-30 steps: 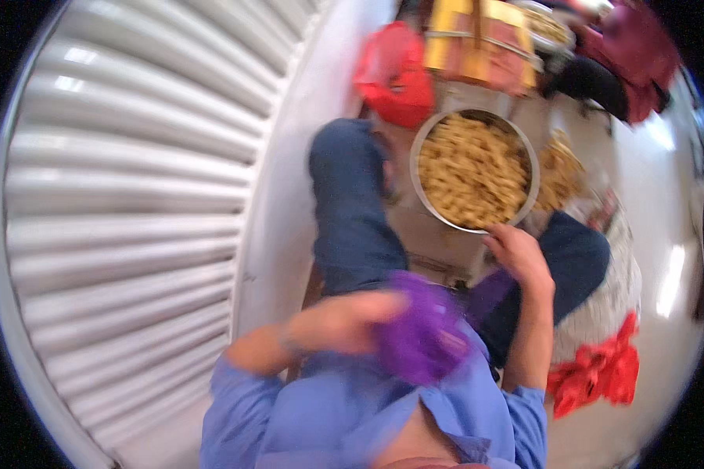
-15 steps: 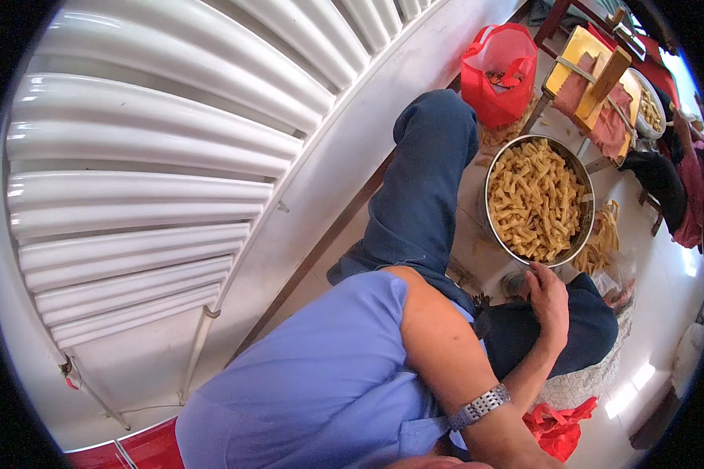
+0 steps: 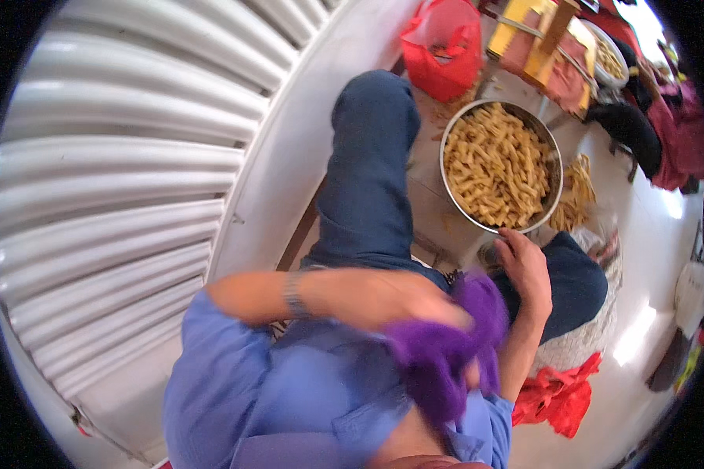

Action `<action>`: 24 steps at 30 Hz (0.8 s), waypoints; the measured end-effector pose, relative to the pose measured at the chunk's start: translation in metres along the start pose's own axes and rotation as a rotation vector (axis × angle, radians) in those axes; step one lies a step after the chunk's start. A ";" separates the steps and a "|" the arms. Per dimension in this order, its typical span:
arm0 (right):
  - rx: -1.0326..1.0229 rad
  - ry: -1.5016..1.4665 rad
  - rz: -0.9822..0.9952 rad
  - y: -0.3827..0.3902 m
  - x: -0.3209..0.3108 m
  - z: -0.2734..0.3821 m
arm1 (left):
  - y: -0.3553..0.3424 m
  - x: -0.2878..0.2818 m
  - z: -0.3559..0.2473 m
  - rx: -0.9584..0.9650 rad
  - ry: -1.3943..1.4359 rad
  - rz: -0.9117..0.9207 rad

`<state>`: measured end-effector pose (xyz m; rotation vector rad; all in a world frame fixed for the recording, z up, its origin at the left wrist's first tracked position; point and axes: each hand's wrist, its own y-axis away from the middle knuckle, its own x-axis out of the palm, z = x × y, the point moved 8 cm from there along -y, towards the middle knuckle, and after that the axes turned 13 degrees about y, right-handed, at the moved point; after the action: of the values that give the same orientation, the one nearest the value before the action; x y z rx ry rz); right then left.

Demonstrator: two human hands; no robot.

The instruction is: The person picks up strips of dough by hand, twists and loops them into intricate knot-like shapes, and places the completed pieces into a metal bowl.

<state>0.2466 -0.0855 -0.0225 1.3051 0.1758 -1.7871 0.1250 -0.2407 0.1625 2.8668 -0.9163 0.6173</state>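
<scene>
My left hand (image 3: 414, 301), blurred by motion and wearing a metal-band watch, grips a purple cloth (image 3: 438, 359) in front of my chest. The cloth hangs bunched in folds, and the fingers are partly lost in the blur. To the right, my right hand (image 3: 526, 270) is by my bent knee with its fingers loosely stretched. Its fingertips are at the near rim of a round metal pot (image 3: 554, 168), and I cannot tell whether they touch. Short, pale-brown cut pieces (image 3: 497, 164) fill the pot.
Beyond the pot stand a red bag (image 3: 444, 66) and a wooden stand with a yellow board (image 3: 516, 23). A white bowl (image 3: 619, 74) of similar pieces lies farther right. Brown strips (image 3: 575, 195) are beside the pot. A red plastic bag (image 3: 563, 399) sits at lower right; a white radiator (image 3: 117, 172) lines the left.
My left hand has come down into view holding the purple cloth. The view has shifted, so the pot appears farther left and higher. My right hand stays by the pot's rim.
</scene>
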 end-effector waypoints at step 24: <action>0.208 -0.171 -0.231 -0.022 -0.130 -0.203 | -0.003 -0.148 -0.005 -0.838 -0.686 -0.621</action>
<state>0.3788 0.1173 -0.0125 1.3090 0.0466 -2.1510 0.0151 -0.1568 0.1084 2.3089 -0.1564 -0.6807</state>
